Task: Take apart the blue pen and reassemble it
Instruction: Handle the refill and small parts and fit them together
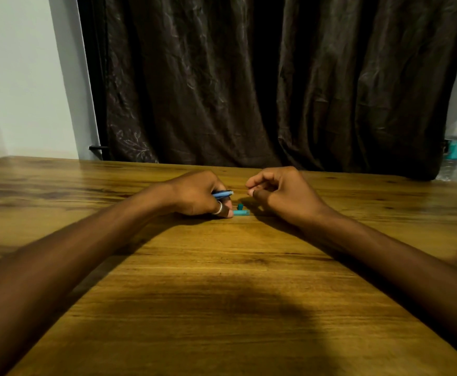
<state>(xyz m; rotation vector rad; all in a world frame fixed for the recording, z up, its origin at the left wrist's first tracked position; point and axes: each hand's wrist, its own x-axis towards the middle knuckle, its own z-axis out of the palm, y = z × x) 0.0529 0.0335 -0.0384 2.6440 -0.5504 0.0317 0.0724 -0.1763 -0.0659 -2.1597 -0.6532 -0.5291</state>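
Note:
My left hand (197,194) rests on the wooden table (222,280) and is closed around the blue pen barrel (223,194), whose open end sticks out to the right. Two small teal pen parts lie on the table between my hands: a short upright piece (240,206) and a longer flat piece (241,212) just in front of it, touching my left little finger. My right hand (279,192) hovers a little to the right, thumb and forefinger pinched together; whether something tiny is between them I cannot tell.
A dark curtain (249,90) hangs behind the table's far edge. A clear water bottle with a teal cap and label (456,145) stands at the far right corner. A pale wall (24,77) is at the left.

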